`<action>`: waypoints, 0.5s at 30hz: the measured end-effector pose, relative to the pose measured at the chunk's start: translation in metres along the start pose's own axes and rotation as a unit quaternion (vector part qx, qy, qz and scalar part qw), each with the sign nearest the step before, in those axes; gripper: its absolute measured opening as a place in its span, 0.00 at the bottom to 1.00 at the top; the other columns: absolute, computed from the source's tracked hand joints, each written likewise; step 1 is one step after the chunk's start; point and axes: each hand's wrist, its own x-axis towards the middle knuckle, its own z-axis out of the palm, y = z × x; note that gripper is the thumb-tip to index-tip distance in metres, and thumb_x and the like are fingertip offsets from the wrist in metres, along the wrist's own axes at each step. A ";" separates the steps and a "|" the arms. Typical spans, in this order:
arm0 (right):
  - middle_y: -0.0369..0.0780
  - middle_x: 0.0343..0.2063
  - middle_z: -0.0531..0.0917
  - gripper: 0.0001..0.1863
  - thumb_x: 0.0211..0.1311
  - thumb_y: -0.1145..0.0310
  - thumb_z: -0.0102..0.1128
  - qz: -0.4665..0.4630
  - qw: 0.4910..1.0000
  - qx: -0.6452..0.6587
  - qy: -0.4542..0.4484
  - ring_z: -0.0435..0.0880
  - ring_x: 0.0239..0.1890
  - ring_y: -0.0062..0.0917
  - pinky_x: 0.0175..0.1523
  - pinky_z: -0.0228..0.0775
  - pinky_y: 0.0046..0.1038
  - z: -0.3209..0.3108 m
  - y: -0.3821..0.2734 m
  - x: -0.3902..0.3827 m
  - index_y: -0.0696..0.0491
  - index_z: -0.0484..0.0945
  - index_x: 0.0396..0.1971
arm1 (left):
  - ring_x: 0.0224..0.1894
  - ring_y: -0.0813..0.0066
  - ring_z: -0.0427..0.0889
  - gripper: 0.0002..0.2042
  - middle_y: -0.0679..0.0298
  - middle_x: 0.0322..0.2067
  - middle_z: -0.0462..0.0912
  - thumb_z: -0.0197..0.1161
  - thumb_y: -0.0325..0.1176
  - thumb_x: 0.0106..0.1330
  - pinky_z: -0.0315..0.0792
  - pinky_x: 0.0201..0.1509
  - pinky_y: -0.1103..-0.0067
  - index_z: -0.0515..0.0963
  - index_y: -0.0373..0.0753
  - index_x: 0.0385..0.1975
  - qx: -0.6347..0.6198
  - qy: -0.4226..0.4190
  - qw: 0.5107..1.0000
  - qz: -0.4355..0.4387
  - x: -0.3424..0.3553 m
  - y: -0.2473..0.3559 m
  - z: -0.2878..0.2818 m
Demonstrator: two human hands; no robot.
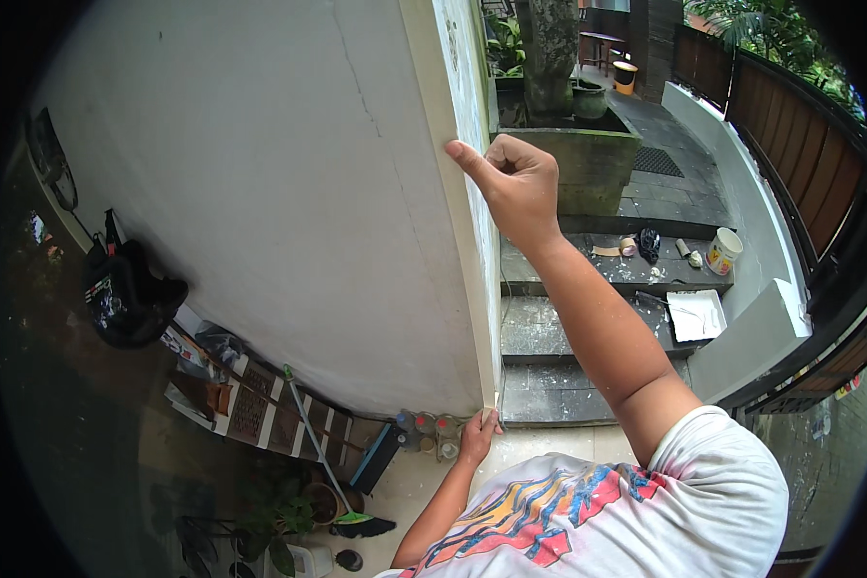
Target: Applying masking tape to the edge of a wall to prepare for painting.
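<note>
A long cream strip (456, 193), which looks like masking tape, runs down the outer edge of the white wall (279, 193). My right hand (520, 183) is raised high at this edge. Its thumb is stretched out and presses on the strip, while the other fingers curl in with nothing visible in them. Low down, at the bottom end of the same edge, my left hand (477, 438) has its fingers closed around the strip's lower end. That grip is small in view and partly hidden.
Stone steps (549, 385) on the right hold a white paint tray (696, 316), a bucket (724, 250) and a tape roll (629, 247). On the left are a black helmet (130, 294), a slatted rack (260, 400), a green broom (361, 523) and several bottles (424, 424).
</note>
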 end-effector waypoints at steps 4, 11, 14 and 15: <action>0.24 0.12 0.61 0.27 0.62 0.56 0.70 0.081 0.988 0.134 0.004 0.56 0.17 0.07 0.21 0.45 0.18 -0.010 0.006 0.003 0.50 0.64 0.11 | 0.30 0.81 0.76 0.20 0.68 0.24 0.79 0.54 0.51 0.73 0.70 0.41 0.81 0.79 0.36 0.38 -0.006 -0.015 1.000 -0.006 -0.002 0.001 -0.007; 0.37 0.37 0.73 0.27 0.58 0.49 0.70 0.032 0.991 -0.089 -0.099 0.71 0.35 0.21 0.41 0.67 0.25 -0.013 0.009 -0.033 0.55 0.72 0.45 | 0.33 0.79 0.77 0.20 0.66 0.26 0.81 0.53 0.49 0.74 0.70 0.46 0.79 0.78 0.36 0.38 -0.027 -0.050 0.998 -0.005 -0.007 0.002 -0.014; 0.45 0.48 0.74 0.33 0.55 0.48 0.71 0.104 0.980 -0.116 -0.120 0.74 0.47 0.33 0.54 0.68 0.36 -0.016 0.020 -0.059 0.55 0.71 0.53 | 0.38 0.78 0.78 0.18 0.66 0.30 0.81 0.51 0.47 0.75 0.68 0.52 0.77 0.77 0.37 0.38 -0.052 -0.085 0.995 0.002 -0.006 -0.004 -0.021; 0.45 0.48 0.74 0.34 0.55 0.49 0.71 0.101 0.982 -0.112 -0.117 0.74 0.48 0.34 0.55 0.68 0.36 -0.016 0.027 -0.070 0.55 0.71 0.54 | 0.40 0.77 0.78 0.18 0.65 0.32 0.82 0.51 0.48 0.75 0.66 0.56 0.76 0.77 0.38 0.37 -0.075 -0.096 0.992 0.009 -0.005 -0.008 -0.023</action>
